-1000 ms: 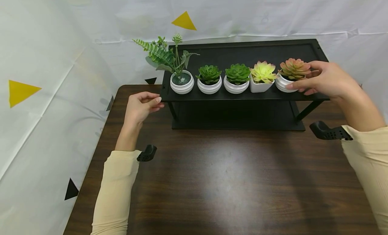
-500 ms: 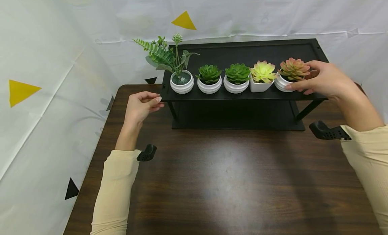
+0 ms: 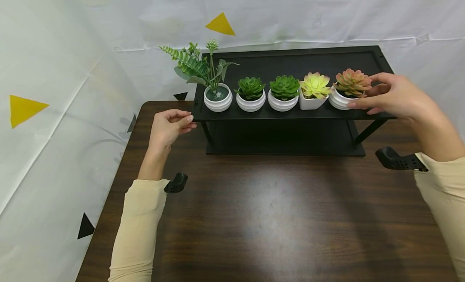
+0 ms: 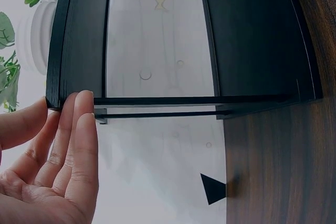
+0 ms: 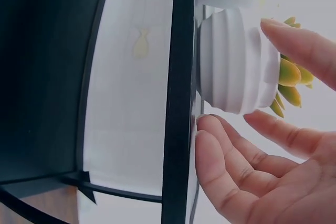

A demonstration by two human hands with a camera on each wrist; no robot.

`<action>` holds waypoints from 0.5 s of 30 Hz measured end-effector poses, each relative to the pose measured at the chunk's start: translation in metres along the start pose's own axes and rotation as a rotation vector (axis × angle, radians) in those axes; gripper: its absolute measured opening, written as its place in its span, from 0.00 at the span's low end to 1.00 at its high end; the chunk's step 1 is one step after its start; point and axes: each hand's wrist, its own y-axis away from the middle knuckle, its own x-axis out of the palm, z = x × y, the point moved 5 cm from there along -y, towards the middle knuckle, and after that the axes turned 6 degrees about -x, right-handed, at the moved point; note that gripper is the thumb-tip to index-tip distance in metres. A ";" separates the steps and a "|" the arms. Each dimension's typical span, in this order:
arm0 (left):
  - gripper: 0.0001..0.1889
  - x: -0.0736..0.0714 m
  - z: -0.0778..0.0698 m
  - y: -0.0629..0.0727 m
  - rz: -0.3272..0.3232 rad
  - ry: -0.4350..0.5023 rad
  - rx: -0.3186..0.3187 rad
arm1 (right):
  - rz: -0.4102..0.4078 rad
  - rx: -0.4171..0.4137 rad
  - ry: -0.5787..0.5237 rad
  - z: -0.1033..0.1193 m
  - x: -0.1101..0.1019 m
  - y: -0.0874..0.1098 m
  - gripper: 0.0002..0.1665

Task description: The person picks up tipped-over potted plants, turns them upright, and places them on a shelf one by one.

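At the left front corner of a black two-tier shelf (image 3: 283,62), my left hand (image 3: 168,126) pinches the edge, thumb above and fingers beneath, as the left wrist view shows. At the other end of the row, my right hand (image 3: 405,97) is loosely around a white ribbed pot (image 5: 226,61) holding a pinkish succulent (image 3: 352,83). The thumb is in front of the pot and the fingers are beside it; how firmly they touch is unclear. Just left stands a square white pot (image 3: 312,104) with a yellow-green succulent (image 3: 315,85).
Two dark green succulents (image 3: 250,88) in round white pots and a taller fern-like plant (image 3: 217,94) continue the row leftward. The shelf stands on a dark wooden table (image 3: 272,209), against a white sheet wall (image 3: 290,19) with yellow and black triangles.
The pink succulent's pot shifted slightly left, then stayed. My right hand has since drawn back a little to the right, its thumb sliding along the pot. My left hand has not moved.
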 end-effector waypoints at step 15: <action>0.12 0.000 0.000 -0.001 -0.003 0.010 0.005 | -0.050 -0.017 0.060 -0.007 -0.006 0.027 0.37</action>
